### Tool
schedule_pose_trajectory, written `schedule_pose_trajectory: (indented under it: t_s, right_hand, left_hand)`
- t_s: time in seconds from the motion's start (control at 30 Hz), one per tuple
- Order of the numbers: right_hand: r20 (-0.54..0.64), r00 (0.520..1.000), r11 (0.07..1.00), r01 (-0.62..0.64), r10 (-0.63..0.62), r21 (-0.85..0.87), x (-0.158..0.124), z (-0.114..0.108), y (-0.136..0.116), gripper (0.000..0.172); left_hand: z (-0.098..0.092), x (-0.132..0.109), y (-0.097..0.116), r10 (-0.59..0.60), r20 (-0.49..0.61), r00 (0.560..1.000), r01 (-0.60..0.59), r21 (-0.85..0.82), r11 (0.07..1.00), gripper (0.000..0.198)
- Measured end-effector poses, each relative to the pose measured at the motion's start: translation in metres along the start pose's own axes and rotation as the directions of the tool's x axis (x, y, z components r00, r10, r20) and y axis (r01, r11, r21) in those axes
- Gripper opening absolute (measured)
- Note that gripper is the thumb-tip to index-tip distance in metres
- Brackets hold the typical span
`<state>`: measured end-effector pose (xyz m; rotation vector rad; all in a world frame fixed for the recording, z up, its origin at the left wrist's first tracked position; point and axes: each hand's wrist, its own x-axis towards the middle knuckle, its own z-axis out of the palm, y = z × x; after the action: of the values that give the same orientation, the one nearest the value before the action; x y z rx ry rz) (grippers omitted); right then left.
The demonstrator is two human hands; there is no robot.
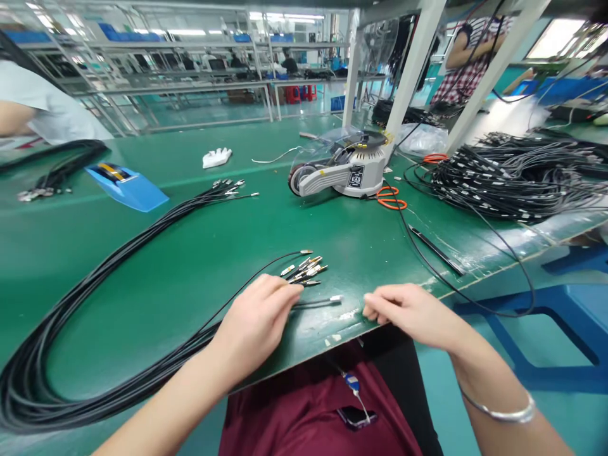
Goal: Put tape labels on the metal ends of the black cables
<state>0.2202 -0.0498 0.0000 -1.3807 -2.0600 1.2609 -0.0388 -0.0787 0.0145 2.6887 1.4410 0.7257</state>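
Observation:
My left hand (256,316) lies on a bundle of thin black cables (95,297) on the green table (199,234), its fingers curled over the cables just behind their metal-tipped ends (306,269). One cable with a silver tip (335,298) sticks out toward my right hand (408,310). My right hand rests at the table's front edge, fingers bent and pinched together at the tips; whether it holds anything I cannot make out. The bundle loops left and back to a second fan of connector ends (230,187).
A grey tape dispenser (342,168) stands mid-table with orange scissors (392,197) beside it. A big heap of black cables (508,177) fills the right. A blue bin (126,183) and a white glove (216,157) lie farther back. Another person's arm (19,117) is at far left.

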Motion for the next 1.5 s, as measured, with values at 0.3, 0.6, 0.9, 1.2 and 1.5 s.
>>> schedule_pose_trajectory:
  t_s: [0.3,0.6,0.9,1.2,1.5]
  right_hand:
    - [-0.174,0.963,0.978,0.208,-0.207,-0.013,0.059,0.032,-0.017,0.016]
    - [-0.216,0.969,0.934,0.187,-0.123,0.306,0.038,0.036,-0.032,0.016]
    - [-0.266,0.956,0.927,0.208,-0.125,0.312,0.022,0.042,-0.042,0.015]
    - [-0.246,0.959,0.930,0.212,-0.139,0.299,0.015,0.044,-0.044,0.015]
    - [-0.138,0.982,0.959,0.160,-0.130,0.232,0.004,0.050,-0.031,0.014]
  left_hand:
    - [0.021,0.019,-0.011,-0.094,0.006,0.996,0.093,0.084,0.992,0.021]
    - [-0.001,0.020,0.000,-0.296,0.218,0.930,0.366,-0.464,0.807,0.020]
    - [-0.009,0.016,0.006,-0.189,0.272,0.944,0.312,-0.538,0.783,0.019]
    - [-0.002,0.010,0.012,-0.118,0.137,0.984,0.172,-0.501,0.848,0.019]
    - [-0.004,0.001,0.023,0.029,0.152,0.988,0.030,-0.375,0.926,0.025]
